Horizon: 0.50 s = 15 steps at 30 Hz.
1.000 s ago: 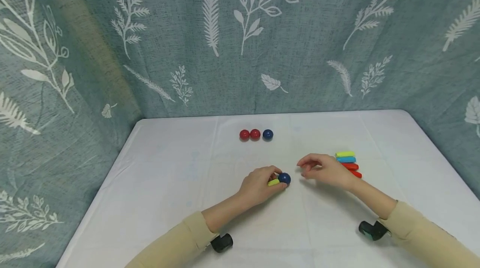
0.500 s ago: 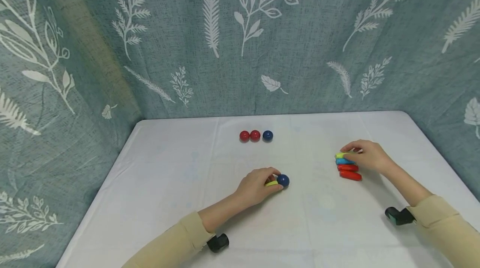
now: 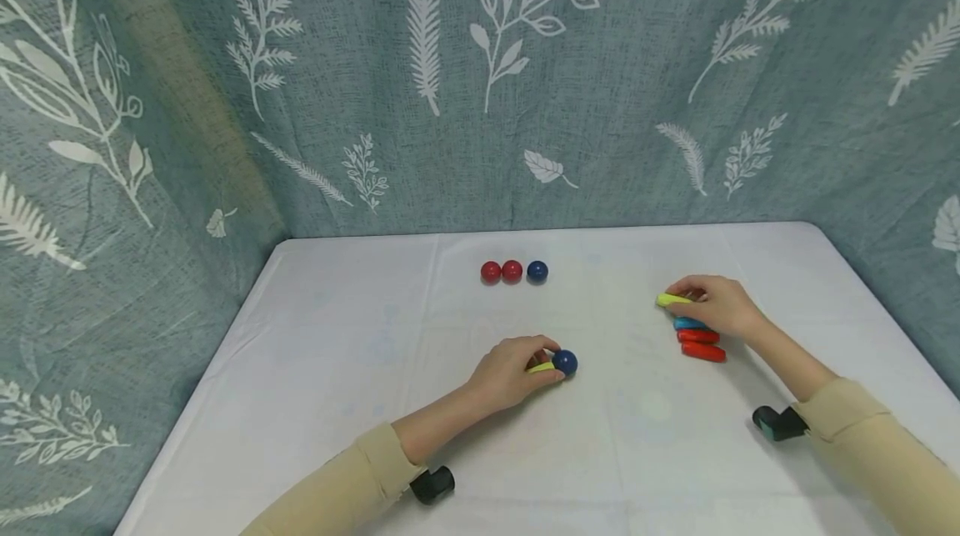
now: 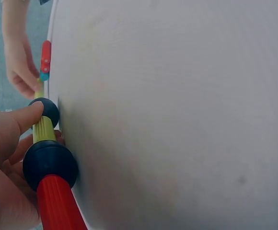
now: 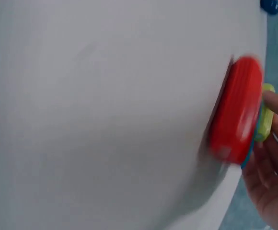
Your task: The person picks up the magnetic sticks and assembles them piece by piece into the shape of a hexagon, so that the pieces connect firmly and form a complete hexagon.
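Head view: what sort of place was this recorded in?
Probably an improvised indoor recording corner, though the room beyond is hidden. A white cloth-covered table stands against teal-grey fabric drapes with white leaf prints, and small black wrist-worn devices suggest a filming setup.

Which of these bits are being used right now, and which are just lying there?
Probably in the job:
Joined sticks and balls, in the left grip
Yellow-green stick, in the right grip

Lying about, though maybe parts for it too:
Two red balls
Loose blue ball
Blue stick
Two red sticks
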{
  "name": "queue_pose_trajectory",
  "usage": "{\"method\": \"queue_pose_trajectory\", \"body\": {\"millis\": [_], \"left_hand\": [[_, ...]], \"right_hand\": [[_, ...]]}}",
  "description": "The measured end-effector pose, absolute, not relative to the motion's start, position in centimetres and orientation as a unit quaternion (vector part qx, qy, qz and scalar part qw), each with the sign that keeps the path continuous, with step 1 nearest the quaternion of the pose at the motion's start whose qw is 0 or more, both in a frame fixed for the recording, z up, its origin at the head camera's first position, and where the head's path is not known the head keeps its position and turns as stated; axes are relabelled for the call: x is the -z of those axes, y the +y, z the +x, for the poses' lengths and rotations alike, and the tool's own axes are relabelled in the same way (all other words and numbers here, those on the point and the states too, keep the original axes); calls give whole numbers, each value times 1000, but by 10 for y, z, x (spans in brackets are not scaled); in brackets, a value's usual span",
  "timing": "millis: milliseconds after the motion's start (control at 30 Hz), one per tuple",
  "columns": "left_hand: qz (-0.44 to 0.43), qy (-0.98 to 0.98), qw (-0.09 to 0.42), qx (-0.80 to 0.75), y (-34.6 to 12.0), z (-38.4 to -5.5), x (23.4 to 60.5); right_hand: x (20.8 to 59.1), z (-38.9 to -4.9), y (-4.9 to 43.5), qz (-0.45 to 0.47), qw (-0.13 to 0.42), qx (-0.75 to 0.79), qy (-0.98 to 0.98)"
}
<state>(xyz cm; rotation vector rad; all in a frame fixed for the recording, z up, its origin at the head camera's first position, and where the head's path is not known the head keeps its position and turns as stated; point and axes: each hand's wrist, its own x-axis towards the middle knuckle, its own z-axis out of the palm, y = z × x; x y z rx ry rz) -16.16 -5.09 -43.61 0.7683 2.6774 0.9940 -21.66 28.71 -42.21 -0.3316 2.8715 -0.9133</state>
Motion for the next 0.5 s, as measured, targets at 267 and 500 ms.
{"method": "queue_pose_trajectory", "body": {"millis": [267, 500], "left_hand": [[263, 902, 95, -329, -54, -162, 434], [262, 902, 102, -327, -55, -162, 434]], "right_hand": [[429, -198, 234, -265, 74, 373, 886], [437, -191, 208, -320, 92, 383, 862]]}}
